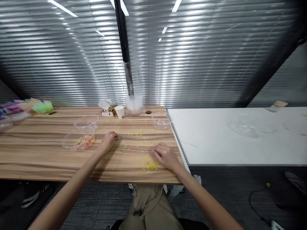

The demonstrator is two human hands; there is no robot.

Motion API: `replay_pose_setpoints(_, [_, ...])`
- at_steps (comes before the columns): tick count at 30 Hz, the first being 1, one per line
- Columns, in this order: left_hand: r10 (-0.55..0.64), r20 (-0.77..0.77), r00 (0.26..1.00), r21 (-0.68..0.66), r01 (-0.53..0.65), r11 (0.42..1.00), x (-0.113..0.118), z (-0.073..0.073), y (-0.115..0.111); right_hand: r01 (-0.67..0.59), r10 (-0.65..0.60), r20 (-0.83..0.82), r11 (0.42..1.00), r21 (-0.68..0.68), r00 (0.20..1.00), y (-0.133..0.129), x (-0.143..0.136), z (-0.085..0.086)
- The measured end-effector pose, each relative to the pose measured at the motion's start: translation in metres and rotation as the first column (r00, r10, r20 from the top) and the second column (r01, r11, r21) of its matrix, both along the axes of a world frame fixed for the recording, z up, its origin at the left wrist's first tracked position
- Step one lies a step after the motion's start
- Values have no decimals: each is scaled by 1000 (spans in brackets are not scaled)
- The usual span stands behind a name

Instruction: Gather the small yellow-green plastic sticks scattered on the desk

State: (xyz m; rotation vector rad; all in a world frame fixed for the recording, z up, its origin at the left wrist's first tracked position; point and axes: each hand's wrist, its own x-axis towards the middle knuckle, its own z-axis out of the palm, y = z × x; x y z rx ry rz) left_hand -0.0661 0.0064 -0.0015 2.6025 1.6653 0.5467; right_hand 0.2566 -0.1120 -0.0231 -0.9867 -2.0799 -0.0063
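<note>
Your left grip [109, 141] is loosely curled, fingertips down by thin pale-green strands [123, 146]; you can't tell whether any are pinched. Your right grip [166, 156] is partly closed, thumb just apart from the fingers, beside a small heap of yellow strands [151, 165] near the front edge; whether it has hold of one is unclear. The print on the white paper cup [119, 112] is too small to read. Your wood-grain worktop [35, 163] also carries a clear plastic bowl [65, 143] of orange-pink pieces [85, 142]. A white worktop [208, 147] adjoins it, before slatted blinds [192, 64].
</note>
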Motion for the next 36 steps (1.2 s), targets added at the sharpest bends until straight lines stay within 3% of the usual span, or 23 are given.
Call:
replay_pose_setpoints(5, [8,1,1000,29,-8,1000,4,3,0,19,-19,-2,1000,-5,1000,1,0,-1])
replay_pose_setpoints(11, [-16,53,998,93,11,996,16,19,-13,55,-56,-55,998,-14,997,0,0,4])
replay_pose_setpoints(14, [-77,90,993,115,66,991,41,21,-38,167,-176,-142,983,-73,974,2,2,2])
replay_pose_setpoints(19, [-423,162,892,74,416,906,96,11,-101,277,-320,-164,930,-240,933,7,4,-1])
replay_pose_setpoints(23, [-478,119,870,-8,483,876,119,2,-127,281,-335,-149,912,-297,930,8,4,0])
replay_pose_setpoints(28, [-491,101,865,-27,496,868,120,-2,-124,266,-314,-138,921,-284,939,8,4,0])
replay_pose_setpoints(36, [-419,168,892,69,414,908,97,5,-90,262,-308,-133,924,-279,942,10,3,-1])
